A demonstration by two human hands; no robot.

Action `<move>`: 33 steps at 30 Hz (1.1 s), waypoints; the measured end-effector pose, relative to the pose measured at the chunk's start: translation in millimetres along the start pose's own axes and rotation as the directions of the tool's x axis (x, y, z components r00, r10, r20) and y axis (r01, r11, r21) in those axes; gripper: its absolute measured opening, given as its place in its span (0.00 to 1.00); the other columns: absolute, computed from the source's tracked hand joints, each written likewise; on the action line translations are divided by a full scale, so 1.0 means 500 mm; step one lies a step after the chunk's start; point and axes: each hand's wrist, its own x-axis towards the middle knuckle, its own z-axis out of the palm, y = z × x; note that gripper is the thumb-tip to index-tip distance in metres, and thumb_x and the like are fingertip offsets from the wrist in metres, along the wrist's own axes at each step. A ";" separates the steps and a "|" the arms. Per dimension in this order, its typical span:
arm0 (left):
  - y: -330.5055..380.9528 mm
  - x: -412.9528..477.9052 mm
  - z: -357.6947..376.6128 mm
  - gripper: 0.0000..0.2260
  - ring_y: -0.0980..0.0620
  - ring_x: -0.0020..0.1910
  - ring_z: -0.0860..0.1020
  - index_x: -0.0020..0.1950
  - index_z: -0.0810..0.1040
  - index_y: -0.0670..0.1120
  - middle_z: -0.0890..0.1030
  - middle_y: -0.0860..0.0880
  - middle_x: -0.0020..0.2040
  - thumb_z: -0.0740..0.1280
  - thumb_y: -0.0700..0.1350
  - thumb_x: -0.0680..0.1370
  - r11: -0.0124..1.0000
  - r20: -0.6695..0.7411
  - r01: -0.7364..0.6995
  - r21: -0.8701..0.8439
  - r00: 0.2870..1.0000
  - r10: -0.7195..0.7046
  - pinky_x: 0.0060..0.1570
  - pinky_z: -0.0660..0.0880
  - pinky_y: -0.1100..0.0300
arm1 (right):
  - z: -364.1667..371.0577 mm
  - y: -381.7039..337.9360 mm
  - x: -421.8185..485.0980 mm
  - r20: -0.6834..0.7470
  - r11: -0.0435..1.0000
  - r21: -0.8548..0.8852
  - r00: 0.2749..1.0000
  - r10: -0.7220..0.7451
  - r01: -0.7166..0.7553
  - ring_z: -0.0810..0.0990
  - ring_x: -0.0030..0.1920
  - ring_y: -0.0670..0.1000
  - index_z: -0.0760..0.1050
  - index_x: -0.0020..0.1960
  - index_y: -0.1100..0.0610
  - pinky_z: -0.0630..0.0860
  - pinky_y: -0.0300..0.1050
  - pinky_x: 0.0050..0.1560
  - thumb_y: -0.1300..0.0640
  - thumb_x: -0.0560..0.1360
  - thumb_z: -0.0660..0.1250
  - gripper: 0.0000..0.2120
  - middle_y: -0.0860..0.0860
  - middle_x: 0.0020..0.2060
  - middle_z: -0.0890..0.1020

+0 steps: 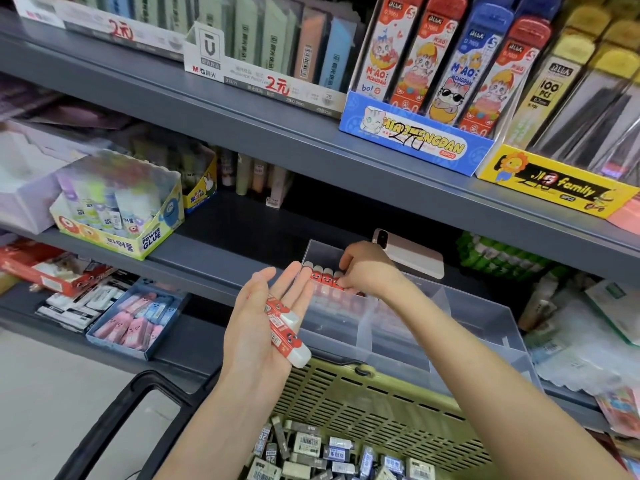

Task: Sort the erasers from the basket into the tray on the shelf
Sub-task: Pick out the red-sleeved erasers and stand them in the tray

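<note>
Several red erasers [323,274] in clear tray [479,327], grey erasers [306,445] in basket [381,398]

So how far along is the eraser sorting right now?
Done: a short row of red-sleeved white erasers stands in the far-left compartment of the clear plastic tray. In hand: the right grip pinches another into that row; the flat left grip carries a few spare red erasers. Left: a pile of grey-sleeved erasers lies in the yellow-green slotted basket.
</note>
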 end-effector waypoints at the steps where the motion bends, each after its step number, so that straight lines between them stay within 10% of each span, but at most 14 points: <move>1: 0.000 0.000 0.000 0.13 0.40 0.52 0.82 0.62 0.72 0.39 0.83 0.38 0.51 0.56 0.45 0.83 1.000 0.008 0.004 -0.008 1.000 -0.004 0.47 0.81 0.50 | 0.005 -0.002 0.000 -0.029 0.993 -0.113 0.999 -0.026 0.023 0.81 0.51 0.56 0.79 0.53 0.62 0.77 0.42 0.51 0.66 0.72 0.66 0.10 0.56 0.52 0.82; 4: 0.002 0.001 -0.003 0.13 0.40 0.52 0.82 0.62 0.72 0.40 0.83 0.38 0.52 0.56 0.46 0.83 0.999 0.023 0.015 -0.048 1.000 -0.014 0.46 0.81 0.50 | 0.011 -0.002 -0.022 -0.127 0.982 -0.175 0.987 -0.095 0.072 0.79 0.53 0.55 0.78 0.54 0.58 0.74 0.42 0.51 0.61 0.74 0.67 0.09 0.53 0.51 0.82; 7: 0.004 0.006 -0.006 0.13 0.41 0.52 0.82 0.61 0.72 0.40 0.83 0.38 0.53 0.57 0.46 0.82 0.999 0.026 -0.007 -0.050 1.000 0.008 0.46 0.81 0.50 | 0.017 -0.010 -0.102 -0.342 0.949 0.122 0.910 -0.234 0.290 0.81 0.42 0.49 0.79 0.43 0.51 0.75 0.42 0.45 0.53 0.73 0.68 0.03 0.47 0.38 0.83; 10: 0.001 0.011 -0.008 0.12 0.43 0.52 0.83 0.58 0.73 0.43 0.84 0.41 0.53 0.56 0.48 0.82 0.999 -0.002 -0.020 -0.034 1.000 0.020 0.46 0.81 0.49 | 0.025 -0.028 -0.213 -0.219 0.680 0.461 0.815 -0.536 0.571 0.77 0.38 0.40 0.79 0.45 0.45 0.74 0.35 0.40 0.54 0.69 0.73 0.07 0.45 0.37 0.81; 15: 0.002 0.010 -0.007 0.10 0.44 0.50 0.83 0.55 0.73 0.43 0.84 0.40 0.52 0.62 0.47 0.78 0.999 -0.005 0.012 -0.053 1.000 -0.012 0.39 0.82 0.54 | 0.062 -0.031 -0.255 -0.279 0.624 0.097 0.623 -0.731 0.775 0.76 0.46 0.44 0.80 0.55 0.59 0.74 0.40 0.51 0.59 0.70 0.73 0.14 0.49 0.46 0.81; 19: 0.002 0.008 -0.009 0.09 0.45 0.46 0.84 0.55 0.73 0.41 0.85 0.40 0.45 0.57 0.45 0.82 0.998 -0.017 -0.054 0.010 0.998 0.055 0.40 0.82 0.54 | 0.016 -0.004 -0.231 -0.432 0.649 0.258 0.686 -0.585 0.715 0.77 0.46 0.43 0.81 0.52 0.54 0.72 0.37 0.48 0.57 0.76 0.65 0.07 0.45 0.44 0.80; 22: 0.003 0.004 -0.011 0.05 0.52 0.34 0.81 0.53 0.74 0.42 0.80 0.45 0.36 0.61 0.42 0.80 0.995 -0.041 -0.076 0.056 0.996 0.079 0.36 0.79 0.59 | -0.034 0.035 -0.172 -0.457 0.860 0.157 0.808 -0.372 0.485 0.77 0.48 0.44 0.80 0.52 0.54 0.70 0.37 0.51 0.57 0.77 0.64 0.07 0.46 0.47 0.81; 26: 0.000 -0.003 -0.009 0.07 0.52 0.34 0.74 0.53 0.76 0.43 0.76 0.49 0.33 0.60 0.39 0.80 0.989 -0.021 -0.099 0.113 0.995 0.102 0.46 0.74 0.55 | -0.054 0.068 -0.090 -0.246 0.968 -0.046 0.936 -0.252 0.248 0.73 0.46 0.44 0.77 0.55 0.50 0.65 0.26 0.38 0.55 0.74 0.69 0.10 0.45 0.46 0.82; 33: -0.003 -0.004 -0.004 0.13 0.52 0.36 0.79 0.60 0.75 0.45 0.80 0.48 0.35 0.56 0.34 0.80 0.969 0.079 -0.151 0.195 0.987 0.138 0.46 0.75 0.57 | -0.045 0.080 -0.013 0.067 0.952 0.216 0.969 -0.237 0.218 0.80 0.47 0.48 0.77 0.45 0.49 0.75 0.38 0.45 0.59 0.71 0.72 0.07 0.44 0.42 0.81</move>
